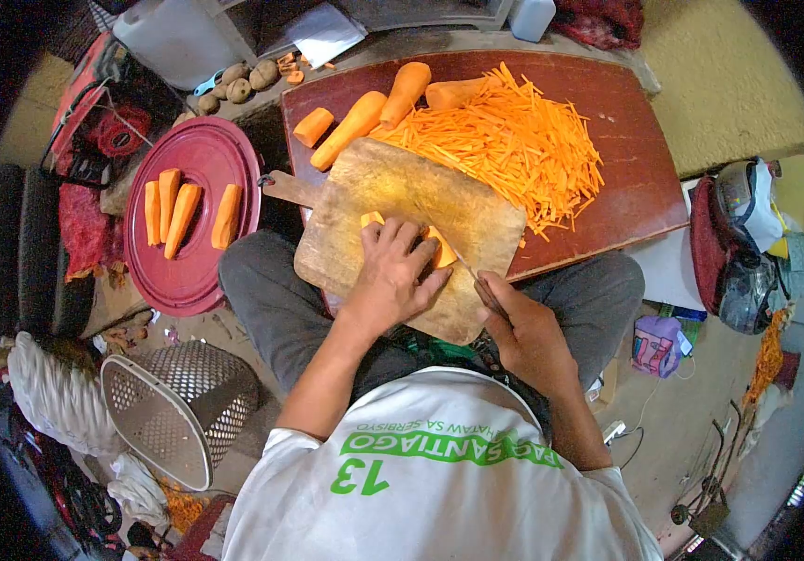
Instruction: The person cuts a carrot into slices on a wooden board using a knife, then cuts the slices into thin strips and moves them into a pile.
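My left hand (395, 268) presses a peeled carrot (440, 248) down on the wooden cutting board (346, 229); its fingers are bent over the carrot and hide most of it. In my right hand (523, 323) is a knife (466, 266), gripped by the handle, with its blade at the carrot's right end. A large heap of carrot strips (523, 140) lies beyond the board on the dark red table (631, 178). Several whole peeled carrots (350, 129) rest at the heap's left.
To the left, a round red lid (205, 271) carries several carrot pieces (184, 220). Below it a grey perforated basket (163, 411) lies tipped on the floor. Potatoes (238, 90) sit at the back left. A purple bag (656, 346) is on the floor at right.
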Tool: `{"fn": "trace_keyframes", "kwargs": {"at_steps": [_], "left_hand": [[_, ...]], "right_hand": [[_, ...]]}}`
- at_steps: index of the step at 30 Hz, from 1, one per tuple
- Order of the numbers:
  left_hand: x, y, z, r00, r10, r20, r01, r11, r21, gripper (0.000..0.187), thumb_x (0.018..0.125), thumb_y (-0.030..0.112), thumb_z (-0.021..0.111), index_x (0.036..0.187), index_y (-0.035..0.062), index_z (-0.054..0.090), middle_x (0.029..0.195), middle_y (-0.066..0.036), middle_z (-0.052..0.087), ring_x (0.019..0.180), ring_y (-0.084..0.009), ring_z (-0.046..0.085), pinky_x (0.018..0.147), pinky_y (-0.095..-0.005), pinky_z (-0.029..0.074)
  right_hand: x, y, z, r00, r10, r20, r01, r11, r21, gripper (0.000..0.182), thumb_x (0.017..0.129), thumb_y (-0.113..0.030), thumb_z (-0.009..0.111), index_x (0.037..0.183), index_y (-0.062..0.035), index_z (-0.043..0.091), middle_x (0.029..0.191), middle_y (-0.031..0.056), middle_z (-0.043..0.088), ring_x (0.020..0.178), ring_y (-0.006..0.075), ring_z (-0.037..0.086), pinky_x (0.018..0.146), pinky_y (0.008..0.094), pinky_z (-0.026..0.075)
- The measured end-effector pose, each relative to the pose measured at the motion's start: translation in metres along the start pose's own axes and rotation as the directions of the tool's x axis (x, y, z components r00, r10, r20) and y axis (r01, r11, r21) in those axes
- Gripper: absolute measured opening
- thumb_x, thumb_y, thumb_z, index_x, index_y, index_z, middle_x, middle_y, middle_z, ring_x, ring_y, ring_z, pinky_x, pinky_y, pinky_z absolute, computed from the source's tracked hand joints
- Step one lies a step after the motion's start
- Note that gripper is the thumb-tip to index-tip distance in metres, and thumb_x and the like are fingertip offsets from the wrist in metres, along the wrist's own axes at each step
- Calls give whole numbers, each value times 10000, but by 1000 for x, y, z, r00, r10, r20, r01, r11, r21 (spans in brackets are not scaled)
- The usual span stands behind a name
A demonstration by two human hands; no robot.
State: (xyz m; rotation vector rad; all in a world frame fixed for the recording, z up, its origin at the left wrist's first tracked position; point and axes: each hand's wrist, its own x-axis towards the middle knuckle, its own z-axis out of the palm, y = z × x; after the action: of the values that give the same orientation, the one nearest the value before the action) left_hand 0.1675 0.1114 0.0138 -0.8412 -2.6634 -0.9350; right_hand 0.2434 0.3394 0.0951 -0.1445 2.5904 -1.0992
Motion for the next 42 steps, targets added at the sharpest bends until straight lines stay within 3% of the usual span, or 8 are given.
{"fn": "trace_keyframes", "kwargs": {"at_steps": [6, 9, 12, 18, 24, 27, 36, 42], "left_hand": [[-7, 7, -2, 1000, 28, 4, -28, 999, 17, 329, 862, 246, 837, 1111, 51, 747, 1150, -133, 638, 1138, -337, 582, 1001, -528, 383], [-9, 7, 1, 999, 51, -1, -51, 999, 2, 324, 849, 204, 838, 1119, 50, 744, 1140, -129, 635, 1119, -335, 580, 990, -520, 387], [-8, 5, 1, 993, 116, 4, -116, 993, 18, 312, 841, 171, 830, 1114, 46, 742, 1126, -121, 635, 1104, -335, 582, 981, -515, 390], [-4, 8, 3, 992, 113, 48, -116, 992, 52, 314, 836, 154, 814, 1122, 49, 740, 1103, -109, 635, 1101, -336, 585, 977, -517, 396], [-4, 10, 5, 992, 116, 39, -119, 990, 74, 419, 757, 145, 830, 1158, 54, 747, 1113, -110, 625, 1113, -334, 577, 986, -520, 398], [-4, 9, 3, 990, 78, 118, -87, 993, 75, 479, 706, 139, 836, 1170, 57, 750, 1139, -105, 627, 1123, -336, 575, 992, -530, 401], [-4, 8, 6, 993, 94, 67, -98, 993, 58, 504, 679, 116, 839, 1172, 55, 751, 1182, -104, 640, 1109, -346, 581, 1012, -548, 403], [-6, 7, 9, 995, 98, 28, -99, 994, 35, 478, 712, 98, 817, 1183, 48, 755, 1142, -107, 649, 1101, -350, 588, 1011, -538, 414]], "right_hand": [[-11, -14, 0, 999, 27, 45, -25, 999, -44, 450, 1053, -158, 646, 1462, 3, 548, 1332, 273, 705, 1228, 450, 694, 1011, 476, 575], [-19, -13, 2, 996, -87, 38, 92, 980, -177, 478, 1062, -189, 636, 1479, 16, 525, 1353, 278, 693, 1232, 450, 694, 1009, 494, 576], [-24, -20, 1, 992, 86, 95, -77, 992, -96, 483, 1059, -178, 635, 1484, 19, 517, 1364, 281, 687, 1230, 454, 693, 1002, 501, 578], [-25, -16, 1, 998, 52, 32, -51, 998, -29, 463, 1059, -174, 631, 1475, 3, 530, 1350, 282, 691, 1212, 465, 694, 986, 504, 580], [-24, -13, -13, 998, 1, 66, 7, 993, -122, 450, 1061, -172, 621, 1476, -23, 531, 1280, 279, 707, 1137, 461, 715, 918, 513, 590], [-22, -16, -19, 988, 84, 131, -66, 988, -141, 445, 1061, -172, 619, 1471, -30, 519, 1221, 271, 716, 1111, 460, 717, 884, 527, 591], [37, -1, 15, 987, -161, -21, 161, 987, -22, 361, 1063, -160, 594, 1399, -41, 536, 1150, 269, 728, 1020, 499, 713, 828, 573, 575], [3, -15, -11, 997, -26, 79, 27, 1000, -12, 385, 1068, -161, 584, 1424, -32, 520, 1155, 297, 719, 1061, 519, 691, 838, 588, 560]]}}
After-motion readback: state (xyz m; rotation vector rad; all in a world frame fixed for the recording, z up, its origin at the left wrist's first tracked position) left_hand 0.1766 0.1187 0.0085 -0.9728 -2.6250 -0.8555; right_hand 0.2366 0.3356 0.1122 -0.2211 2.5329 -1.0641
